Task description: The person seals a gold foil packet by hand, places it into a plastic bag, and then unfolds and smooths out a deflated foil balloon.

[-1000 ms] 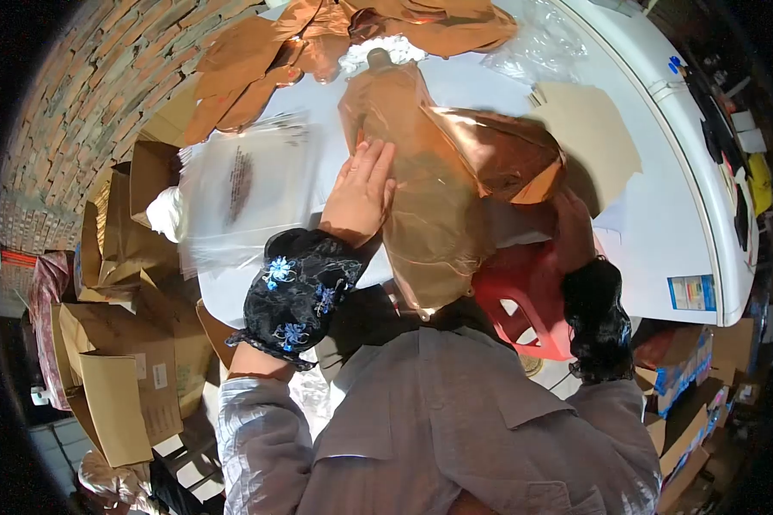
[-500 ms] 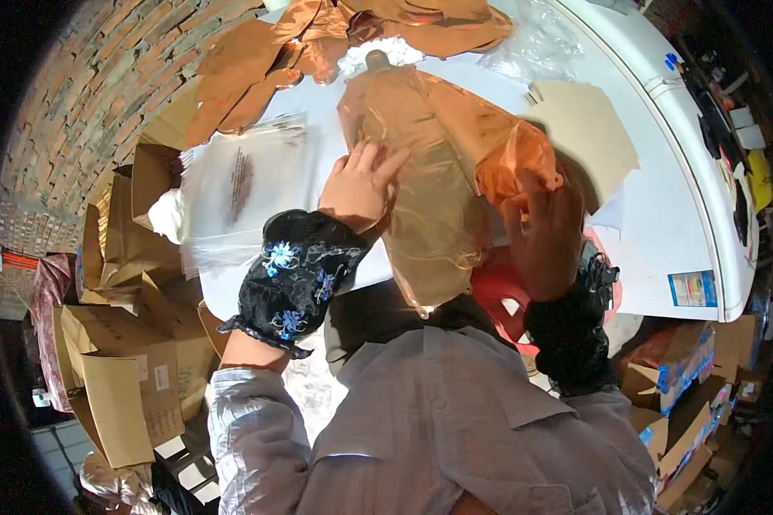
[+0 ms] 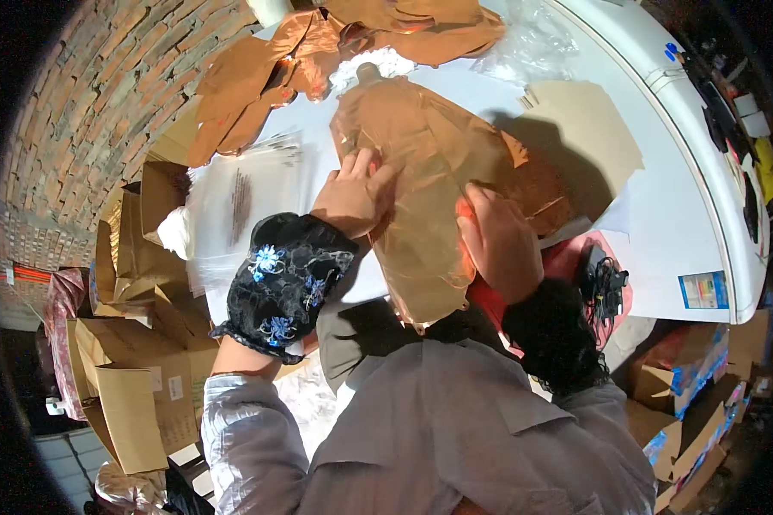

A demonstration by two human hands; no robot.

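Observation:
A flat, copper-coloured foil balloon (image 3: pixel 421 129), folded lengthwise, lies in front of me, its narrow end towards my lap. A greyish tab (image 3: pixel 368 73) sticks out at its far end. My left hand (image 3: pixel 352 193) lies on the balloon's left edge, fingers slightly bent and thumb apart, pressing it down. My right hand (image 3: pixel 502 240) grips the right edge near the middle, where shiny orange foil shows between thumb and fingers. Part of that edge is hidden beneath the hand.
More copper foil balloons (image 3: pixel 258 86) lie at the back left. Clear plastic bags (image 3: pixel 245 193) are stacked on the left, beige sheets (image 3: pixel 584 120) on the right. Crumpled clear plastic (image 3: pixel 532 47) lies behind. Cardboard boxes (image 3: pixel 133 386) flank the white table (image 3: pixel 670 206). A black cable (image 3: pixel 605 287) lies right.
My right hand has moved left and inwards, bringing the orange flap over onto the balloon's body. The balloon's right side now lies narrower and flatter. My left hand has shifted slightly left.

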